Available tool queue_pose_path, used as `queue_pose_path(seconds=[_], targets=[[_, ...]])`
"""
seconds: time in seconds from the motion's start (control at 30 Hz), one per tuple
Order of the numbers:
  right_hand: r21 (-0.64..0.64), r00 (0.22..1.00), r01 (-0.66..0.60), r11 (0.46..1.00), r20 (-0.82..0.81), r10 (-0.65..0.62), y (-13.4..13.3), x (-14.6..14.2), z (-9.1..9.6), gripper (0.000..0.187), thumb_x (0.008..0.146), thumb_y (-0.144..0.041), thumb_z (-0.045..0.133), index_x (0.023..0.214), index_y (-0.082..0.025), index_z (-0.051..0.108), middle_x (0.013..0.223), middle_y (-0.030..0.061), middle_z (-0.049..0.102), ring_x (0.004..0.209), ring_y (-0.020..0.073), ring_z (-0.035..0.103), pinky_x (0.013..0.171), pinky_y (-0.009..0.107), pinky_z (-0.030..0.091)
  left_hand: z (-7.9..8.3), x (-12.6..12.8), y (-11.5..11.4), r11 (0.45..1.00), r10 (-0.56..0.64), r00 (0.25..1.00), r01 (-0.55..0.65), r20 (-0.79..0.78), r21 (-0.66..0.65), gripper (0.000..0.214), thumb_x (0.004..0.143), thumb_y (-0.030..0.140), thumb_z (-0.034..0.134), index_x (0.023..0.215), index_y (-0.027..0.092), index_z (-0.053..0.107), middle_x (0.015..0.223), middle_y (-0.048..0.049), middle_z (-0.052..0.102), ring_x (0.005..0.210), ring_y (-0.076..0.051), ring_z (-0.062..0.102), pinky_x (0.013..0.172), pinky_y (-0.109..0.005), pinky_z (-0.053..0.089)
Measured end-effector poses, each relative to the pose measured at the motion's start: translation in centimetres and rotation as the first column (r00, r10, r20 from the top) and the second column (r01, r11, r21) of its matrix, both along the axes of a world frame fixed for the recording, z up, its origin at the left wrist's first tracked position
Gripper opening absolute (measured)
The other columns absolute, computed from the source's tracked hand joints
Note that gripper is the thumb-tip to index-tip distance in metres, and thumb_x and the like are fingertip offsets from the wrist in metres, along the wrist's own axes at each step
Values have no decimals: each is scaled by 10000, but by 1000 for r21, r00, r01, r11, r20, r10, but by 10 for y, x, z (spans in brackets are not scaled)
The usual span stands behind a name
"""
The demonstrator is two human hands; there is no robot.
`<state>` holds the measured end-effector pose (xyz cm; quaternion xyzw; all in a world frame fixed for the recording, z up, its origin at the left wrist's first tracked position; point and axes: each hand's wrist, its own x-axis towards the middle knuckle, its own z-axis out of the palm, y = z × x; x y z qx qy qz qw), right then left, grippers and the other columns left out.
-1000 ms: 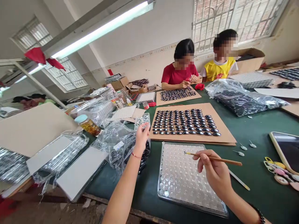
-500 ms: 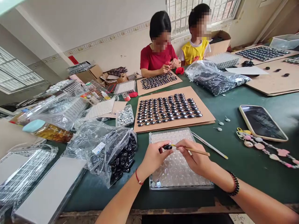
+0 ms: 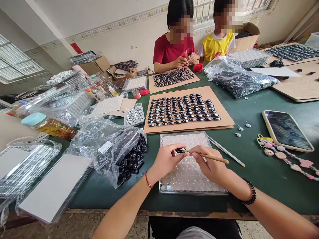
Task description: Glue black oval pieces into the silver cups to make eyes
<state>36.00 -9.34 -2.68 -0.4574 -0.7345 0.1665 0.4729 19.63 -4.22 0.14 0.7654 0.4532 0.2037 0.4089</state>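
Observation:
My left hand (image 3: 167, 160) pinches a small glossy black oval piece (image 3: 180, 150) between thumb and fingers. In my right hand (image 3: 208, 162) is a thin wooden-handled stick (image 3: 215, 158), held like a pen, its yellowish tip at the black piece. Whether it is a brush cannot be made out. Both hands are above a clear plastic tray (image 3: 193, 190) with rows of round dimples. A pair of small round discs (image 3: 168, 187) lies at the tray's near left corner. Left of the tray, an open plastic bag (image 3: 103, 151) spills more black pieces (image 3: 132, 159).
Beyond the tray, a cardboard sheet (image 3: 226, 123) bears rows of black pieces. Tweezers (image 3: 228, 152), a phone (image 3: 287, 130) and a beaded strap (image 3: 280, 154) lie right. A tub of small silvery parts (image 3: 134, 114) and a jar (image 3: 50, 126) stand left. Across the table sit two people.
The view has shifted slightly, showing more of the near table edge. My hands keep the black piece and the stick together over the tray. The person in red has moved their hands slightly.

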Motion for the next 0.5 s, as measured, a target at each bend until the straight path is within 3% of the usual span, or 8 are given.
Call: queue_pose_path(seconds=[0.4, 0.5], targets=[[22, 999, 5, 1000, 50, -7, 0, 0, -2, 212, 947, -257, 327, 854, -178, 500, 679, 25, 553, 556, 140, 507, 519, 242, 357, -1, -1, 0, 1000, 0, 1000, 0, 5, -18, 322, 757, 384, 519, 1005, 223, 644, 523, 27, 531, 462, -101, 399, 481, -216, 316], [46, 995, 9, 999, 101, -13, 0, -3, -2, 207, 944, -226, 319, 837, -176, 488, 679, 30, 553, 557, 144, 511, 518, 245, 351, -2, 0, -1, 997, -1, 998, 6, 67, -74, 308, 789, 361, 477, 995, 205, 644, 616, 6, 613, 502, -112, 457, 501, -221, 349]])
